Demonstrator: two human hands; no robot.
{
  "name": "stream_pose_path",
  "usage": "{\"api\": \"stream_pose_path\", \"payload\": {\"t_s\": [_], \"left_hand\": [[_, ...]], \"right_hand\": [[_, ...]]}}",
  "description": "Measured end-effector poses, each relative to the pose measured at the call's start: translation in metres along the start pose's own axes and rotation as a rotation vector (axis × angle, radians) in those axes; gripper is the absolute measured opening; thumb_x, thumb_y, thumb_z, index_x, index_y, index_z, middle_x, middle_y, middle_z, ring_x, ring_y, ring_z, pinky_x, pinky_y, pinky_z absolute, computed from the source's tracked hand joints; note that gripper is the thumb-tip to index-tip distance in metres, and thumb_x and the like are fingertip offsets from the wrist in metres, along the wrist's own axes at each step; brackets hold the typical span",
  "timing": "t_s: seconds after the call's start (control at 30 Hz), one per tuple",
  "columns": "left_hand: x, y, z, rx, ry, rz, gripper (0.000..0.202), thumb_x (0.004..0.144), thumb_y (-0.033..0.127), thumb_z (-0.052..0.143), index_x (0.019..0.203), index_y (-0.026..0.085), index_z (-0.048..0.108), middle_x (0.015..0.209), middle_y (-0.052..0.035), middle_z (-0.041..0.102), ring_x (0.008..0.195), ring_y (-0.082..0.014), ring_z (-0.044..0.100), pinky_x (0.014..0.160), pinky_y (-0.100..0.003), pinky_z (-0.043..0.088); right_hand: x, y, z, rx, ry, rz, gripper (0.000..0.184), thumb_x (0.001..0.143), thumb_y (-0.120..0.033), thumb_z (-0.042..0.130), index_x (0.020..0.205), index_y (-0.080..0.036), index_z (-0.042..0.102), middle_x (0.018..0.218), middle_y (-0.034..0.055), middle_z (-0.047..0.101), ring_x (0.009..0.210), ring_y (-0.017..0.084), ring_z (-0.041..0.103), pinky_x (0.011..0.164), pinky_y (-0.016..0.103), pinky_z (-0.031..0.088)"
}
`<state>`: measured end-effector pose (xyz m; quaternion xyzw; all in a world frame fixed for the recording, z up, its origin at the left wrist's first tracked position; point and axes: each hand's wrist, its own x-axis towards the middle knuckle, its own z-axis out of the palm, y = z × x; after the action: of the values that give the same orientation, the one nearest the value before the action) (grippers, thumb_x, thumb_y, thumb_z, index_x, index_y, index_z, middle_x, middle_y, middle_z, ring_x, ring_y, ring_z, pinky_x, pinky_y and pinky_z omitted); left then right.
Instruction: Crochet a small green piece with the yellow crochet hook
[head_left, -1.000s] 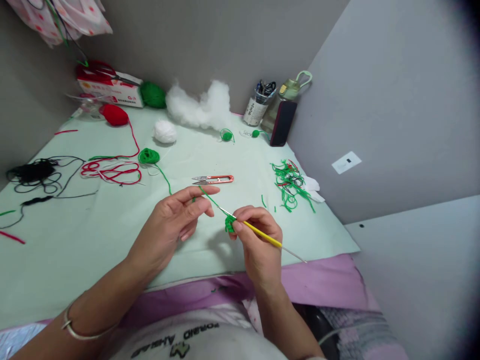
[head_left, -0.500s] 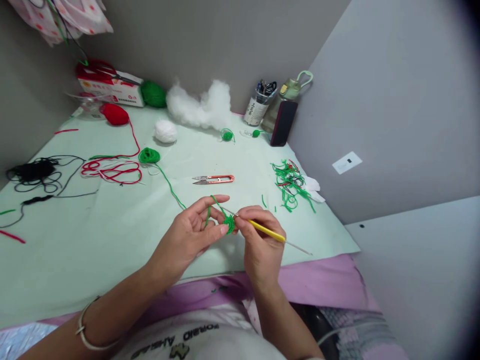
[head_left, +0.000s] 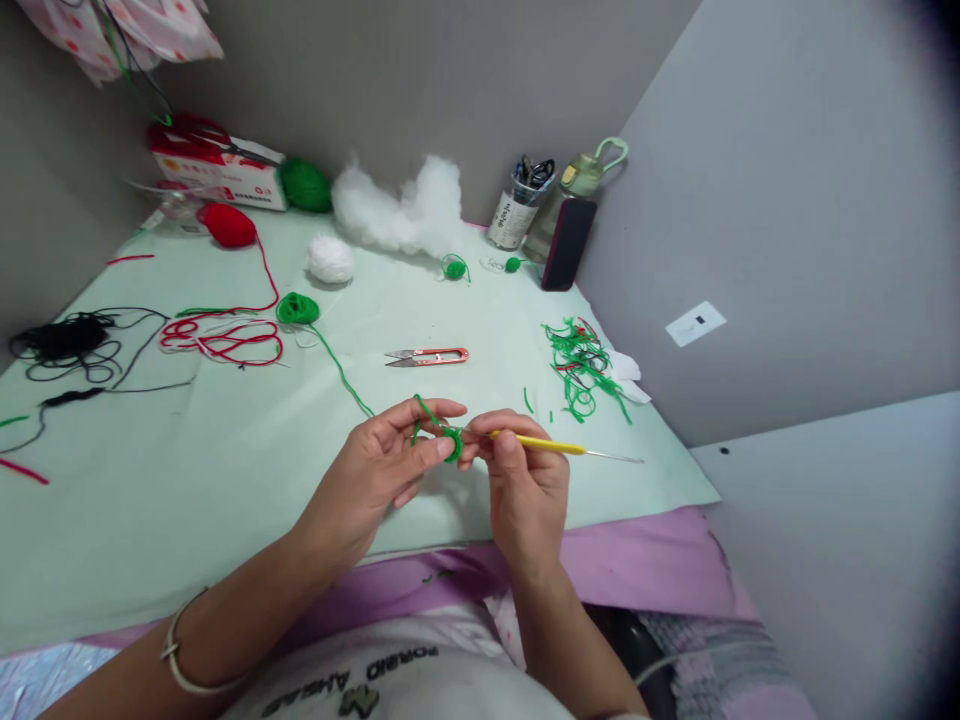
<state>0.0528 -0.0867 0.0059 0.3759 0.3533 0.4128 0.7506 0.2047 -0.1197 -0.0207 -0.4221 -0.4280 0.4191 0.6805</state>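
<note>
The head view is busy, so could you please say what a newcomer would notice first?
Probably the yellow-handled hook in the right hand, beside the small green piece that the left hand holds. Behind, fluffy white stuffing sits by the back wall; yarn scraps lie at the table's right.

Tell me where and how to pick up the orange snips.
Best grip the orange snips by the handle, from above and the person's right, pinching its two long sides. They lie flat, rounded handle end to the right and pointed blades spread to the left, so this should keep fingers clear of the tips.
</note>
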Motion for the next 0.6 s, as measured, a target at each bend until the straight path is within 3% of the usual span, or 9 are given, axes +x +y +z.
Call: {"api": "stream_pose_path", "payload": {"t_s": [0.23, 0.47, 0.6], "left_hand": [[-0.0016, 0.0008, -0.0050, 0.028, 0.034, -0.032, 0.030, 0.081, 0.032, 0.089, 0.108, 0.021, 0.082, 0.086, 0.0024, 0.060, 0.052, -0.0023, 0.030, 0.040, -0.015, 0.027], [0.0009, 0.0007, -0.0036, 0.055, 0.025, -0.023, 0.027, 0.081, 0.032, 0.088, 0.104, 0.020, 0.080, 0.090, 0.0014, 0.061, 0.054, -0.0030, 0.032, 0.041, -0.016, 0.027], [0.0021, -0.0019, -0.0036, 0.065, 0.013, -0.018, 0.018, 0.082, 0.032, 0.086, 0.090, 0.019, 0.076, 0.078, 0.0048, 0.055, 0.051, -0.0029, 0.030, 0.040, -0.017, 0.025]], "right_hand": [[0.0030, -0.0047, -0.0039, -0.027, 0.170, -0.095, 0.023, 0.102, -0.037, 0.068, 0.089, -0.022, 0.079, 0.082, 0.0009, 0.074, 0.065, 0.012, 0.069, 0.063, 0.027, 0.058], [-0.0042, -0.0088, -0.0056, -0.073, -0.002, -0.156, 0.025, 0.107, -0.030, 0.060, 0.093, -0.023, 0.079, 0.083, 0.0011, 0.072, 0.071, 0.013, 0.068, 0.067, 0.029, 0.055], [-0.0048, -0.0083, -0.0062, -0.103, -0.025, -0.176, 0.023, 0.107, -0.028, 0.060, 0.095, -0.024, 0.079, 0.082, 0.0013, 0.071, 0.073, 0.014, 0.066, 0.067, 0.031, 0.053]]}}
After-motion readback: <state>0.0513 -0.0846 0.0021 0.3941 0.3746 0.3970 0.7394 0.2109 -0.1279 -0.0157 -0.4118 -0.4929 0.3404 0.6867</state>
